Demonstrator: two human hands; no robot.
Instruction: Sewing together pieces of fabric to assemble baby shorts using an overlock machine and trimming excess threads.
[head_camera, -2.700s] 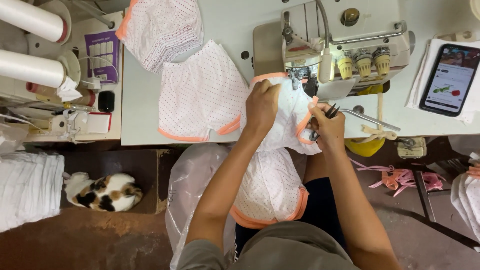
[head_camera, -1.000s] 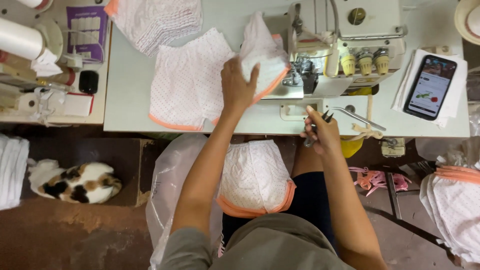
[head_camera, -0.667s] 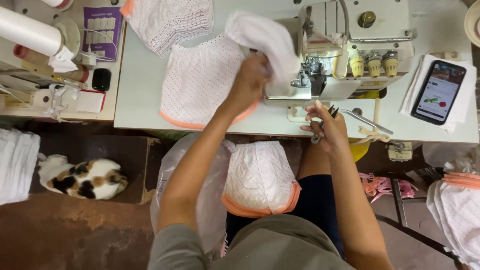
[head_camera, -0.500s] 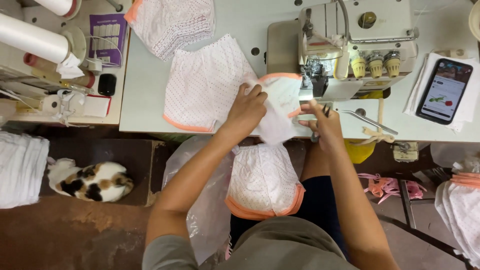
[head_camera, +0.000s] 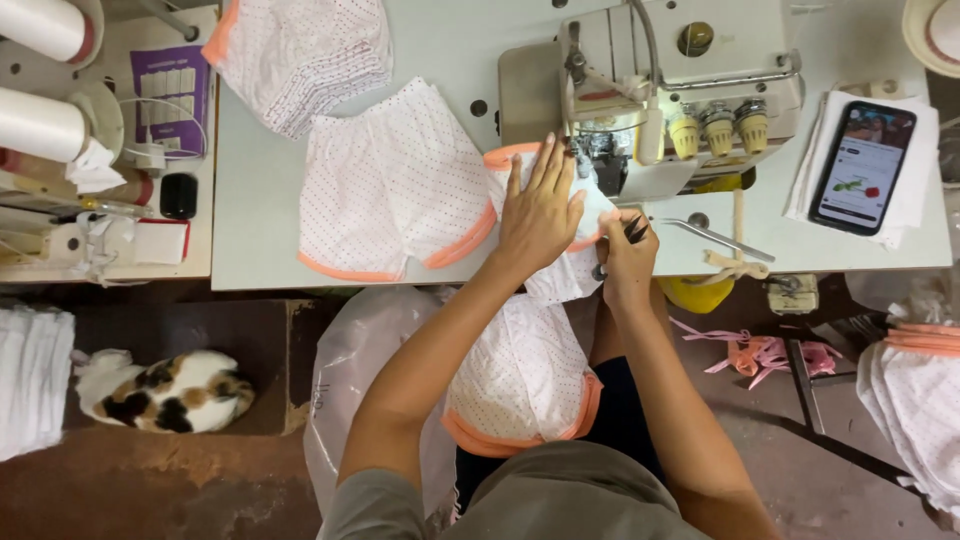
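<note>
Both hands sit at the front of the sewing machine (head_camera: 680, 90). From my remote seat I see the left hand (head_camera: 540, 215) spread flat, fingers released, pressing a white dotted garment piece with orange trim (head_camera: 560, 270) onto the table (head_camera: 260, 200) just at 7 o'clock from the needle area. The right hand (head_camera: 625, 255) is closed around small dark snips (head_camera: 636, 230), its knuckles touching the same cloth edge.

I judge the step as lining up the trimmed edge under the presser foot; the next move calls for sliding the fabric toward 1 o'clock while keeping it flat.

Finished shorts (head_camera: 390, 185) lie at 9 o'clock from the left hand, a heap of more pieces (head_camera: 300, 50) at 10 o'clock. Another bundle (head_camera: 520, 385) rests on my lap at 6 o'clock. A phone (head_camera: 862, 165) lies at 3 o'clock, thread cones (head_camera: 40, 125) far at 9 o'clock, and a calico cat (head_camera: 165, 390) sleeps on the floor at 8 o'clock. The snips sit close to the feed path.
</note>
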